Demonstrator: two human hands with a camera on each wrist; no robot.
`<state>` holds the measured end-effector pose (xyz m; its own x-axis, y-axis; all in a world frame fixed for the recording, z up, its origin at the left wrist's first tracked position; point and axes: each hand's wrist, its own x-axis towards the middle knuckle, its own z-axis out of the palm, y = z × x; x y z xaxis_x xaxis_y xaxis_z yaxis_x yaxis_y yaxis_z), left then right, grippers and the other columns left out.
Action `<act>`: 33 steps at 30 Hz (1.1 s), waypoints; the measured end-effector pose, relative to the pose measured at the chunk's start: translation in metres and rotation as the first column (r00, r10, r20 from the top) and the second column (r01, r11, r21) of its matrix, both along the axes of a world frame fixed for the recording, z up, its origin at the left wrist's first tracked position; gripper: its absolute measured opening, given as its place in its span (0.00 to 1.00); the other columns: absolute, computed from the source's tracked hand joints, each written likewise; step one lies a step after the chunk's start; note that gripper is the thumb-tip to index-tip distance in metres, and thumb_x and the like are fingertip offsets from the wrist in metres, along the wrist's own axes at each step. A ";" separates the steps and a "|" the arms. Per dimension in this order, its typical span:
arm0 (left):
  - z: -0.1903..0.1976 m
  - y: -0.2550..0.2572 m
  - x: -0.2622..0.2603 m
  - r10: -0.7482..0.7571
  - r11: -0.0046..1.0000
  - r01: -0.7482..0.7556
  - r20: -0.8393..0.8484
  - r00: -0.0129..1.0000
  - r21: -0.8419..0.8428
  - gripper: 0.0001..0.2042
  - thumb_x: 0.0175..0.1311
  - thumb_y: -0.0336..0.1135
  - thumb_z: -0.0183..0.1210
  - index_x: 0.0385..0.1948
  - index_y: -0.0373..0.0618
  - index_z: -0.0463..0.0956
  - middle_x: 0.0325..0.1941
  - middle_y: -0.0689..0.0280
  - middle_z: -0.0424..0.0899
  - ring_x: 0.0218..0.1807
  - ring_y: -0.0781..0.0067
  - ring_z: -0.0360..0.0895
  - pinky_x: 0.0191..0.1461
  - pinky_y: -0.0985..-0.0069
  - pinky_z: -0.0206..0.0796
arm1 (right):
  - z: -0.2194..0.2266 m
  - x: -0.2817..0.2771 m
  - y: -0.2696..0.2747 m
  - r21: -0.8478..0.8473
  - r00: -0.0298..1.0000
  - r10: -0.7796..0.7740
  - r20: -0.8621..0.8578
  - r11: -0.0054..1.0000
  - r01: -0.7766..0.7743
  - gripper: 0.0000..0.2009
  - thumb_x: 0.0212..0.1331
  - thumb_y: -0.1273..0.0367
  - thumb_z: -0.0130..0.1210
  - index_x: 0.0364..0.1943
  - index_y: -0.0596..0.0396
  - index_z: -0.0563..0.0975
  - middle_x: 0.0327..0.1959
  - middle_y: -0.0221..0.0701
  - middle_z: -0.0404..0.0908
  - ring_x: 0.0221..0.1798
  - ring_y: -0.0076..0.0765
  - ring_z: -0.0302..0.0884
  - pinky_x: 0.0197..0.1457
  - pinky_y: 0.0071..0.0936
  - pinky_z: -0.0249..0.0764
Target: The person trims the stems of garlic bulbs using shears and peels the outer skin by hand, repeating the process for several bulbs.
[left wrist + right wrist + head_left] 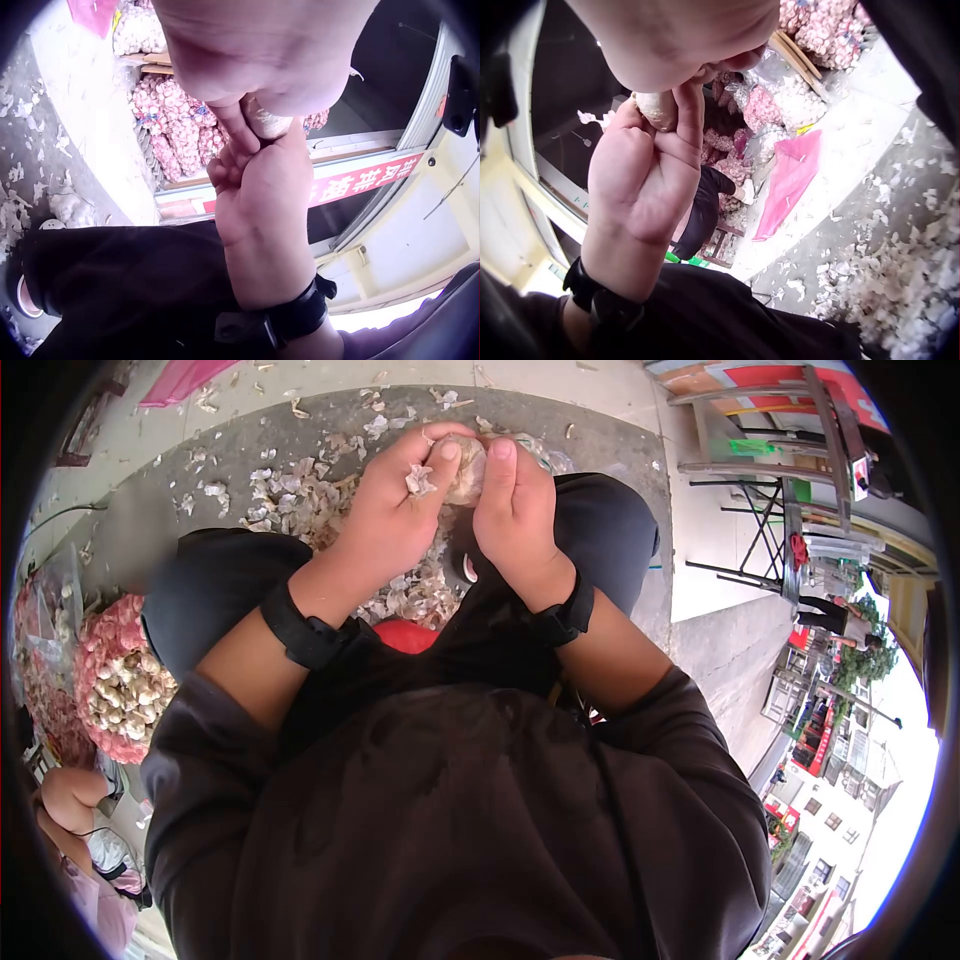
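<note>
A garlic bulb (466,472) with pale, papery skin is held between both hands above the lap. My left hand (398,495) grips it from the left, thumb along its side. A loose flake of skin (420,481) clings near that thumb. From the other side my right hand (515,500) holds the bulb, its thumb upright against it. In the left wrist view part of the bulb (267,122) shows between the hands. The right wrist view shows the bulb (657,110) between the fingers, its upper part hidden by the nearer hand.
Garlic skins (300,500) lie heaped on the grey floor between and beyond the knees. To the left stands a pink mesh sack (95,650) of garlic bulbs, with another person's legs (75,800) nearby. A pink sheet (791,176) lies on the floor; a folding table (750,535) stands right.
</note>
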<state>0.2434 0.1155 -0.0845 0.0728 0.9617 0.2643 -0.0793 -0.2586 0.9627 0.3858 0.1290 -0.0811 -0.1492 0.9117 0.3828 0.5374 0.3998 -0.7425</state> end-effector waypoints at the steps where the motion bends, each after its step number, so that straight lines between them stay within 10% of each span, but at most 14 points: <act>1: -0.001 -0.001 0.000 0.005 0.999 -0.005 0.002 1.000 -0.032 0.13 0.75 0.36 0.45 0.46 0.38 0.75 0.39 0.65 0.81 0.41 0.80 0.75 0.49 0.79 0.68 | 0.000 0.000 -0.001 -0.023 1.000 -0.002 0.004 1.000 0.002 0.19 0.71 0.57 0.43 0.28 0.56 0.74 0.16 0.39 0.72 0.20 0.50 0.74 0.23 0.40 0.68; 14: 0.007 0.003 -0.004 0.032 0.958 0.105 0.466 0.884 -0.266 0.14 0.76 0.36 0.43 0.45 0.35 0.75 0.50 0.52 0.81 0.48 0.66 0.80 0.54 0.71 0.75 | 0.008 -0.007 0.006 0.149 0.981 0.185 0.048 0.970 -0.191 0.27 0.46 0.48 0.67 0.35 0.59 0.77 0.20 0.34 0.74 0.22 0.44 0.74 0.26 0.32 0.71; 33: 0.027 0.008 -0.008 0.321 0.758 0.200 0.623 0.714 -0.620 0.13 0.77 0.35 0.38 0.51 0.37 0.67 0.52 0.52 0.81 0.50 0.63 0.79 0.55 0.67 0.74 | -0.008 -0.023 0.010 0.312 0.976 0.216 0.040 0.925 -0.218 0.17 0.62 0.61 0.52 0.43 0.64 0.75 0.30 0.44 0.77 0.32 0.52 0.76 0.37 0.40 0.73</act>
<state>0.2356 0.1236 -0.0572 0.0666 0.9027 -0.4252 -0.7546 0.3244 0.5703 0.3625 0.1393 -0.0887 -0.3323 0.6911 0.6419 0.4148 0.7183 -0.5586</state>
